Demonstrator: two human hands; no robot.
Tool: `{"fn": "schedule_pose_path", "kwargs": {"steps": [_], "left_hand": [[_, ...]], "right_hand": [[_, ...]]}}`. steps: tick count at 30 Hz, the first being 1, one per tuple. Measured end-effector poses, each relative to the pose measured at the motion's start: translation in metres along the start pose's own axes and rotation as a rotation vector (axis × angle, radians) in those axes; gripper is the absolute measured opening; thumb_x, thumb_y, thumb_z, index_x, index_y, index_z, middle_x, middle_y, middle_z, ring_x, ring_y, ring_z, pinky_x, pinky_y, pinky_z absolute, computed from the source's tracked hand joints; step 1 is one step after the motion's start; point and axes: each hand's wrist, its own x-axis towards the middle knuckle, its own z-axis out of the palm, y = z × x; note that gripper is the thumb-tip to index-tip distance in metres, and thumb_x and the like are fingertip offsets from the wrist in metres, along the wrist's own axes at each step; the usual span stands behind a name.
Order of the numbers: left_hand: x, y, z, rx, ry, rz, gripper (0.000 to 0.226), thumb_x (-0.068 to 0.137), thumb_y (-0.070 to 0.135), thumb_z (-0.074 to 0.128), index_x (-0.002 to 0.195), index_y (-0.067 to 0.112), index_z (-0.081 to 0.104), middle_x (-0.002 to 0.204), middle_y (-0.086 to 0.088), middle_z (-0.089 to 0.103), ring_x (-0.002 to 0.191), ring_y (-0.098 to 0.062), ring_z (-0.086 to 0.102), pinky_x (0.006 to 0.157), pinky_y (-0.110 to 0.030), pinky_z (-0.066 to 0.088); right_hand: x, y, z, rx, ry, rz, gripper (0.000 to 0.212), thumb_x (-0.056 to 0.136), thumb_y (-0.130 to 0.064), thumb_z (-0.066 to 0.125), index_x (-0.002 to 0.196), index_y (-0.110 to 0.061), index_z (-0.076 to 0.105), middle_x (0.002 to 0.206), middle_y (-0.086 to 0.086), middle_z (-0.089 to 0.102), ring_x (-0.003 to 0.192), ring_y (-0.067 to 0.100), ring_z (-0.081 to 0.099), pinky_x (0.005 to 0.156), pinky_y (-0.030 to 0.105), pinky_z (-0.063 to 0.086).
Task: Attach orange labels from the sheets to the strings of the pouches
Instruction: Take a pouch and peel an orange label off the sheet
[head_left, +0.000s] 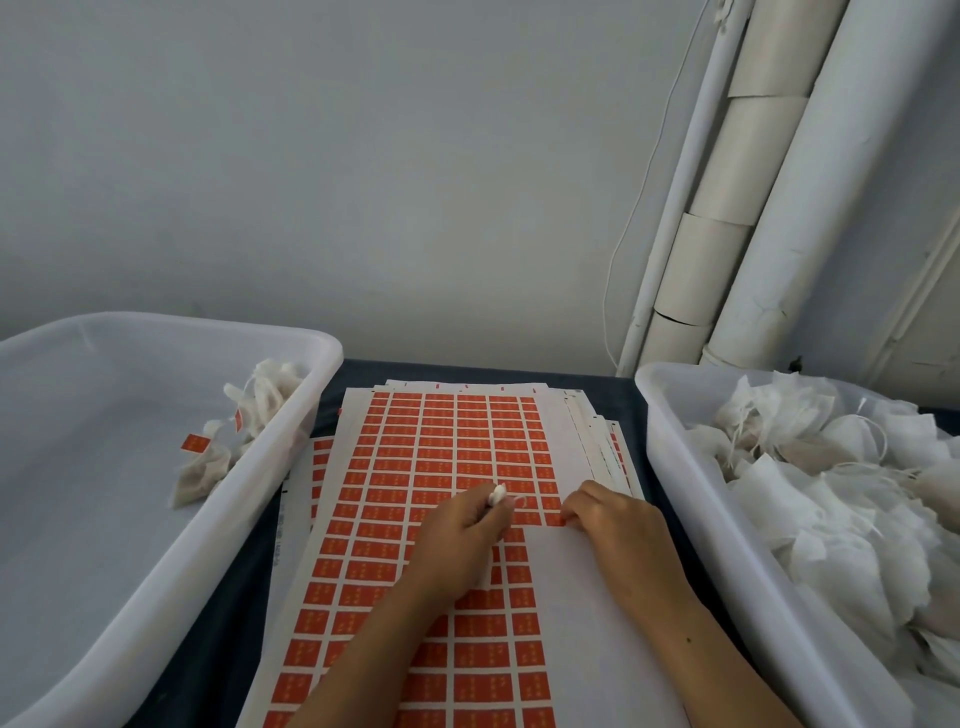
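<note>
A sheet of orange labels (452, 447) lies on top of a stack in the middle of the table. My left hand (457, 540) rests on the sheet and grips a white pouch (497, 493), whose string loop (521, 501) sticks out to the right. Most of that pouch is hidden inside the hand. My right hand (613, 519) pinches an orange label (555, 518) at the right edge of the printed rows. The sheet's right column below that label is bare white backing.
A white bin (311, 415) on the left holds a few pouches with orange labels (196, 443) on their strings. A white bin (670, 467) on the right is heaped with unlabelled pouches (831, 493). White pipes (727, 234) run up the wall at the back right.
</note>
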Motion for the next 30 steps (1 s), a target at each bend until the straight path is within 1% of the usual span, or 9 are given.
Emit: {"fn": "schedule_pose_path", "kwargs": {"steps": [5, 9, 12, 15, 18, 20, 24, 27, 30], "left_hand": [[0.001, -0.001, 0.001, 0.015, -0.003, 0.015, 0.035, 0.097, 0.04, 0.043, 0.069, 0.022, 0.053, 0.066, 0.006, 0.058, 0.064, -0.009, 0.053, 0.066, -0.021, 0.043], [0.002, -0.002, 0.001, 0.026, 0.006, 0.017, 0.035, 0.097, 0.04, 0.044, 0.067, 0.024, 0.052, 0.063, 0.008, 0.057, 0.061, -0.007, 0.053, 0.063, -0.018, 0.042], [0.002, -0.002, 0.002, 0.033, 0.01, 0.017, 0.035, 0.097, 0.04, 0.044, 0.067, 0.024, 0.053, 0.062, 0.009, 0.056, 0.06, -0.006, 0.052, 0.062, -0.017, 0.042], [0.002, -0.002, 0.002, 0.031, 0.015, 0.011, 0.035, 0.097, 0.04, 0.044, 0.068, 0.023, 0.053, 0.062, 0.009, 0.056, 0.06, -0.006, 0.051, 0.062, -0.017, 0.041], [0.0, -0.002, 0.002, -0.001, -0.001, 0.011, 0.035, 0.097, 0.04, 0.044, 0.069, 0.022, 0.053, 0.066, 0.006, 0.058, 0.064, -0.009, 0.054, 0.065, -0.02, 0.044], [0.001, -0.002, 0.001, 0.007, -0.002, 0.014, 0.034, 0.097, 0.04, 0.043, 0.069, 0.022, 0.053, 0.067, 0.005, 0.059, 0.065, -0.01, 0.055, 0.066, -0.02, 0.044], [0.002, -0.002, 0.001, 0.004, -0.004, 0.015, 0.034, 0.097, 0.04, 0.043, 0.071, 0.021, 0.054, 0.068, 0.004, 0.059, 0.065, -0.01, 0.054, 0.066, -0.02, 0.044], [0.002, -0.002, 0.001, 0.006, -0.001, 0.026, 0.035, 0.097, 0.04, 0.043, 0.07, 0.021, 0.054, 0.066, 0.005, 0.058, 0.064, -0.009, 0.054, 0.065, -0.02, 0.044], [0.002, -0.002, 0.001, 0.009, 0.002, 0.041, 0.034, 0.097, 0.039, 0.043, 0.069, 0.023, 0.054, 0.065, 0.007, 0.058, 0.064, -0.009, 0.055, 0.065, -0.019, 0.044]], "right_hand": [[0.0, -0.002, -0.005, 0.059, 0.021, -0.025, 0.034, 0.081, -0.044, 0.061, 0.109, -0.024, 0.068, 0.114, -0.009, 0.066, 0.096, 0.012, 0.066, 0.089, 0.012, 0.036], [0.001, -0.004, -0.004, 0.023, 0.028, -0.046, 0.033, 0.084, -0.04, 0.061, 0.11, -0.021, 0.066, 0.116, -0.006, 0.066, 0.098, 0.014, 0.065, 0.093, 0.023, 0.045], [0.004, -0.004, -0.003, -0.018, 0.009, -0.071, 0.034, 0.087, -0.039, 0.059, 0.115, -0.02, 0.063, 0.12, -0.004, 0.063, 0.103, 0.013, 0.062, 0.095, 0.026, 0.046], [0.005, 0.0, -0.001, -0.027, -0.035, -0.081, 0.035, 0.091, -0.044, 0.05, 0.12, -0.026, 0.055, 0.127, -0.011, 0.056, 0.111, 0.006, 0.055, 0.1, 0.017, 0.038], [0.004, 0.005, -0.004, 0.026, -0.043, -0.058, 0.03, 0.089, -0.044, 0.054, 0.114, -0.028, 0.058, 0.123, -0.014, 0.058, 0.106, 0.003, 0.056, 0.096, 0.008, 0.032], [0.004, 0.006, -0.004, 0.012, -0.053, -0.059, 0.031, 0.089, -0.044, 0.054, 0.116, -0.029, 0.058, 0.124, -0.015, 0.057, 0.107, 0.003, 0.056, 0.096, 0.008, 0.032], [0.002, -0.001, 0.002, -0.101, -0.075, -0.084, 0.042, 0.092, -0.041, 0.051, 0.131, -0.027, 0.048, 0.133, -0.011, 0.052, 0.116, 0.005, 0.053, 0.101, 0.016, 0.036], [0.0, -0.008, 0.005, -0.195, -0.055, -0.113, 0.045, 0.086, -0.033, 0.064, 0.128, -0.02, 0.055, 0.127, -0.001, 0.059, 0.108, 0.016, 0.061, 0.095, 0.027, 0.046], [0.004, -0.011, 0.008, -0.269, -0.109, -0.179, 0.047, 0.094, -0.032, 0.052, 0.138, -0.02, 0.04, 0.137, -0.001, 0.05, 0.117, 0.018, 0.055, 0.101, 0.029, 0.041]]}}
